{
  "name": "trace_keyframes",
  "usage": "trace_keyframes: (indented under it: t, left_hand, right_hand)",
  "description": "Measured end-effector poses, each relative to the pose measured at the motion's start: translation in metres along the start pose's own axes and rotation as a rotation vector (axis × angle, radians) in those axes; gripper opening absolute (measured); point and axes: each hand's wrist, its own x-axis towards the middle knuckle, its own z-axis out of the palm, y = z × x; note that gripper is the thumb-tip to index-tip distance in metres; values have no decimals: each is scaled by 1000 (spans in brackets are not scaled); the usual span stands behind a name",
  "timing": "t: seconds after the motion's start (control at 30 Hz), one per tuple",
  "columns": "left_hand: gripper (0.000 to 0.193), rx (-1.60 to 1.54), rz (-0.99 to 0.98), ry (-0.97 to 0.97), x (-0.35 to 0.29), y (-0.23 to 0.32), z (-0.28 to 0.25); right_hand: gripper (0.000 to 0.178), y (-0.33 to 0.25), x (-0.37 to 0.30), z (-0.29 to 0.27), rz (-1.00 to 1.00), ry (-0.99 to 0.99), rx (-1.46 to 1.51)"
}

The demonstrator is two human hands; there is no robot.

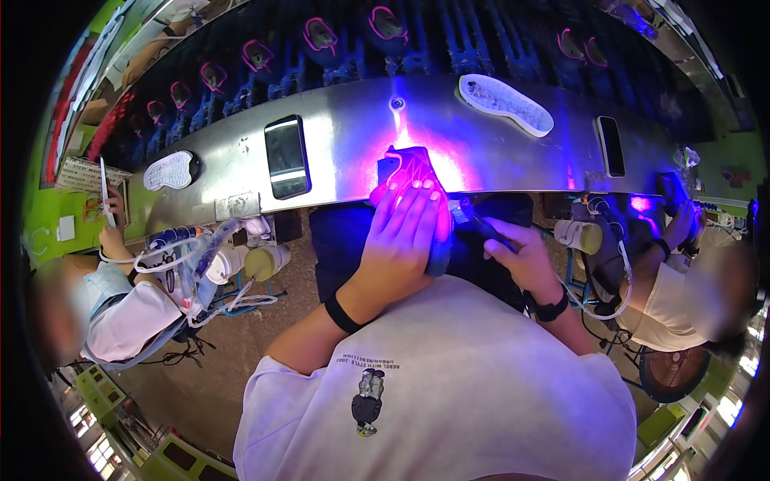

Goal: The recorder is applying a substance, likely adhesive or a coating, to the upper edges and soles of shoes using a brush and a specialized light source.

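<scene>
A dark shoe upper (415, 163) with pink glowing lines stands at the near edge of the metal bench, lit by violet light. My left hand (407, 228) is wrapped over it, fingers laid along its top and pointing away from me. In my right hand (521, 255) is a brush (484, 228) with a dark handle, gripped between thumb and fingers. The brush head points left and meets the right side of the shoe upper, close to my left fingertips; whether the bristles press on it I cannot tell. My left palm hides much of the shoe.
On the metal bench (345, 120) lie a phone (287, 156), another phone (610, 146) and pale shoe soles (507, 105). Behind runs a dark rack (433, 48) with several pink-lined uppers. Containers (267, 261) hang below the bench edge. Co-workers sit at both sides.
</scene>
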Motion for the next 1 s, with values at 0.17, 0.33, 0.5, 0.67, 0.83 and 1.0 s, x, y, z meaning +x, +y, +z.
trace_keyframes:
  t: [0.17,0.33,0.5,0.67,0.83,1.0]
  left_hand:
    - [76,39,-21,-30,19,14,-3]
    - [79,163,-5,-37,40,23,-2]
    - [73,178,-37,18,62,29,6]
    - [78,104,-108,74,82,28,13]
    - [79,17,-141,24,99,26,9]
    - [75,-72,-155,60,111,13,9]
  right_hand:
    - [44,2,-7,-6,-31,48,54]
    - [43,-9,-22,-10,12,54,115]
    - [44,-3,-41,-13,41,84,134]
    - [43,-15,-50,-4,32,242,149]
    - [39,-31,-42,-17,-93,401,-211]
    - [39,-78,-27,-31,-130,353,-544]
